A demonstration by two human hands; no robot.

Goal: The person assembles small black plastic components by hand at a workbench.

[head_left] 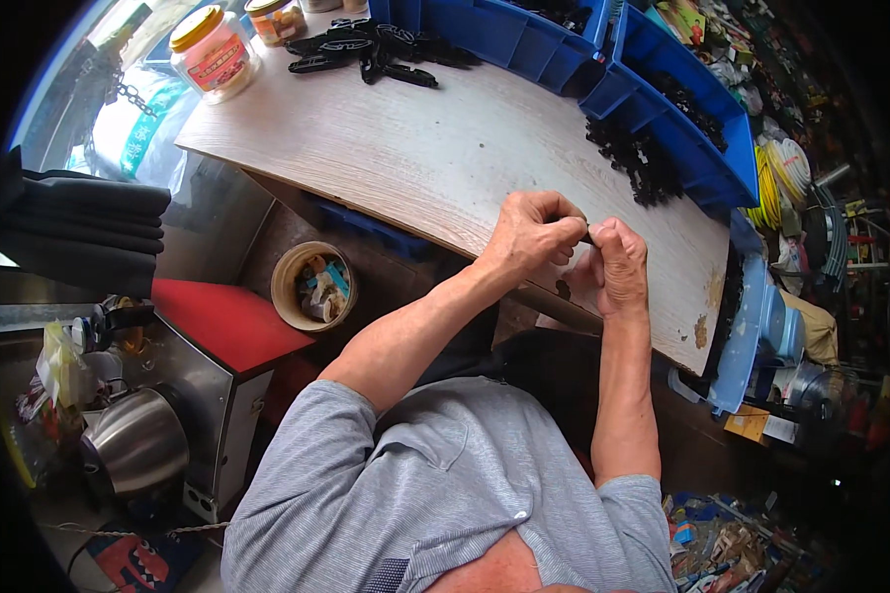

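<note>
Black part [586, 235]: small dark piece pinched between both hands, at the near edge of the wooden table [435, 148]; mostly hidden, its long axis cannot be told.
Left hand [536, 234]: fingers curled narrow on the part, probably to steady it.
Right hand [618, 265]: closed against the same part, thumb on top.
Loose black parts [635, 158]: on the table, beyond the hands.
Blue bins [663, 59]: at the table's far edge.
</note>
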